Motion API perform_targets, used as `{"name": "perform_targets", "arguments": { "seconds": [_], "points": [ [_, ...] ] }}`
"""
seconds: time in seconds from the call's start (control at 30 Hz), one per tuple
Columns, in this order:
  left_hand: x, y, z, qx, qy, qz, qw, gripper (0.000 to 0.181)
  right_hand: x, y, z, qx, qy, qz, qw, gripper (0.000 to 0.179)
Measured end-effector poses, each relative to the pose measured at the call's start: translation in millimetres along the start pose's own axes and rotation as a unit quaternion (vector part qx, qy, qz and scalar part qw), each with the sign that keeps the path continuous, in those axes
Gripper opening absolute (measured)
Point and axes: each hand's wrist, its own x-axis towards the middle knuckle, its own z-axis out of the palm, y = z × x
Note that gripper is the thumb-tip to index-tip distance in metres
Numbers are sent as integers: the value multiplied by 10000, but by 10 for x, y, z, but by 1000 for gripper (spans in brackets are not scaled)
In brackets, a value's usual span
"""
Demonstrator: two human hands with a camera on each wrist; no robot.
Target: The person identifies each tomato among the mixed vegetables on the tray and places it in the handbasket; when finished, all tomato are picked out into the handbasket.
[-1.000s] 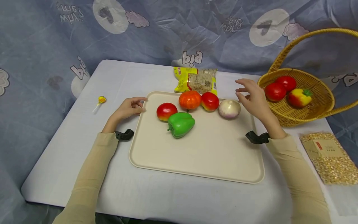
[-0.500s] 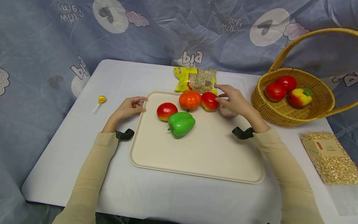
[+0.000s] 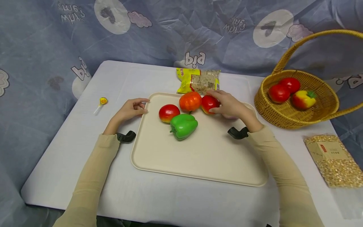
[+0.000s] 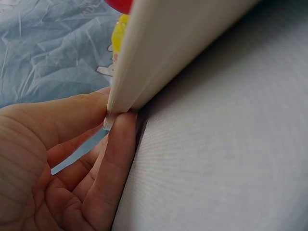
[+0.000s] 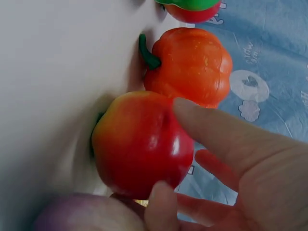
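Both hands are narrowed on something: we log the left hand [image 3: 127,110] pinching the rim of a beige tray [image 3: 204,157] and the right hand [image 3: 227,103] gripping a red-yellow fruit [image 3: 210,104].

Working left to right along the white counter [image 3: 71,151], we first record a yellow lollipop [image 3: 103,101], stick toward the near left, apart from the tray. Next, at the tray's left side close to its far corner, we see thumb and finger on opposite faces of the rim, parted only by its thickness. The tray's long axis runs left to right.

On its far half we list a rounded red fruit [image 3: 169,113]; a green pepper [image 3: 183,126] just beside it, on its side, stem toward the near left; and an orange pumpkin [image 3: 190,101], stem toward the near edge. Behind stands a yellow bag [image 3: 195,80].

The gripped fruit is just right of the pumpkin. It is roundish, so we read no clear long axis; its yellow patch faces down and left. The digits are spread to about its width.

Right of it we note a partly hidden onion [image 5: 91,214], then a wicker basket [image 3: 273,115] and a packet of kernels [image 3: 337,171].
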Motion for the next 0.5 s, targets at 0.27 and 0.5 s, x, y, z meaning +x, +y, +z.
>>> {"name": "perform_targets", "arguments": {
  "seconds": [0.27,0.5],
  "points": [
    [-1,6,4,-27,13,-16,10000,49,21,-54,107,-215,-80,-337,9992,78],
    [-10,11,6,-23,-8,-31,10000,49,-29,-39,177,-189,235,-485,9984,73]
  ]
}}
